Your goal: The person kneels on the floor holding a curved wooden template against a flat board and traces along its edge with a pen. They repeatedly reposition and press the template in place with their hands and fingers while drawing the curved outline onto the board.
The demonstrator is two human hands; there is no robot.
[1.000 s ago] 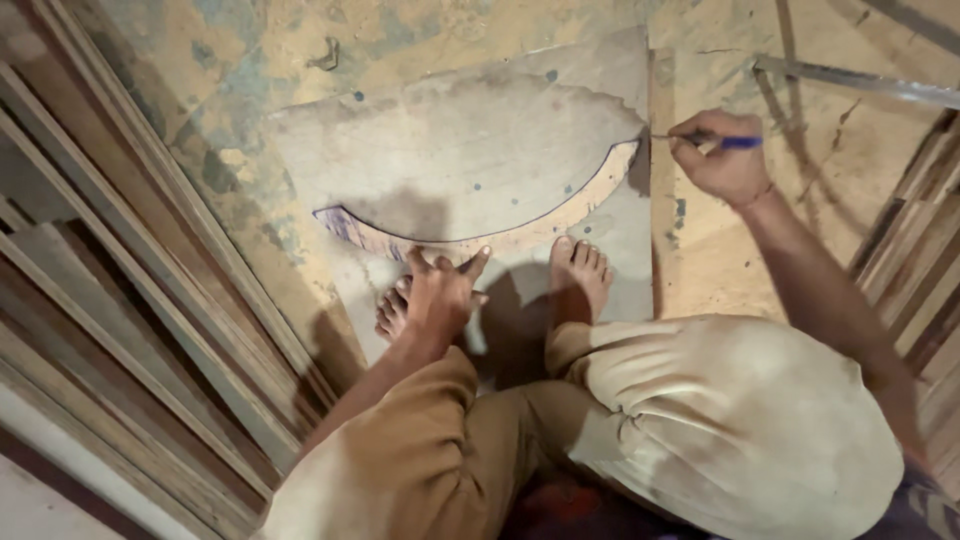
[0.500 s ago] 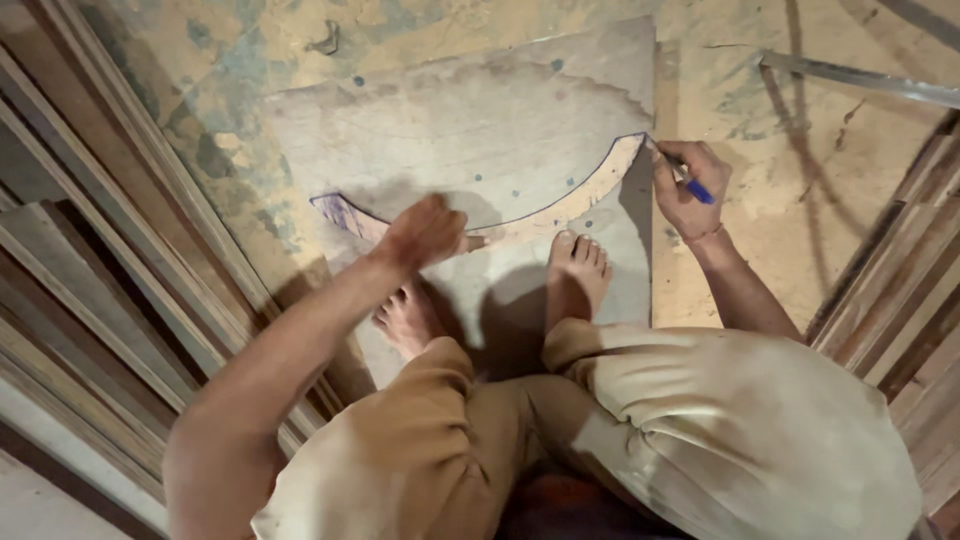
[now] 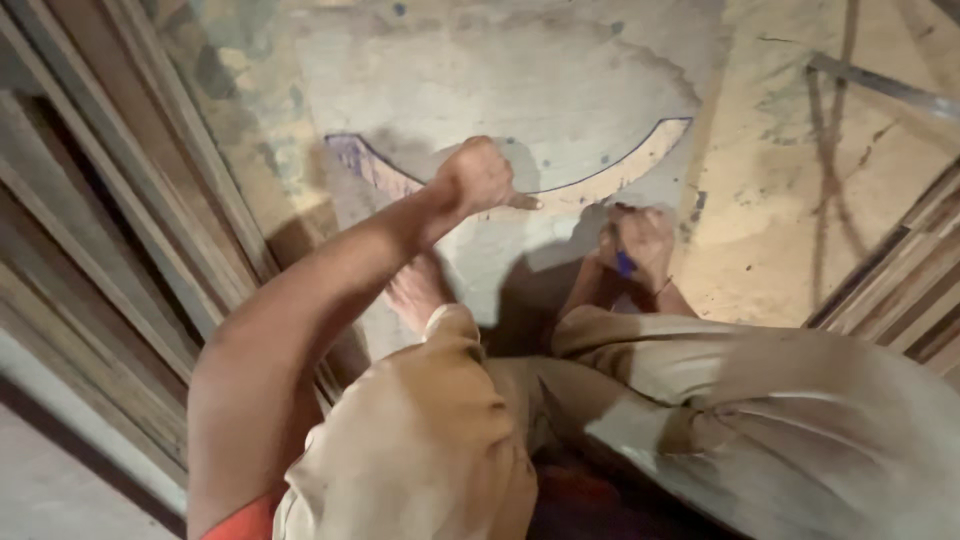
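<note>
Person's crouched on the floor over a grey sheet (image 3: 520,80), rough and blotchy, with a curved pale template (image 3: 640,165), a thin crescent strip outlined in blue, lying flat on it. Left hand (image 3: 480,180) is curled into a loose fist, thumb stuck out and pressing on the crescent near its middle; it isn't gripping anything. Right hand (image 3: 635,245) is closed around a blue pen (image 3: 625,263), low by the foot (image 3: 420,290), just off the crescent's right half. My worry: one thumb is all that's pinning the strip, so it could pivot and smear the traced line. Wood slats (image 3: 120,230) stack along the left, long and straight.
</note>
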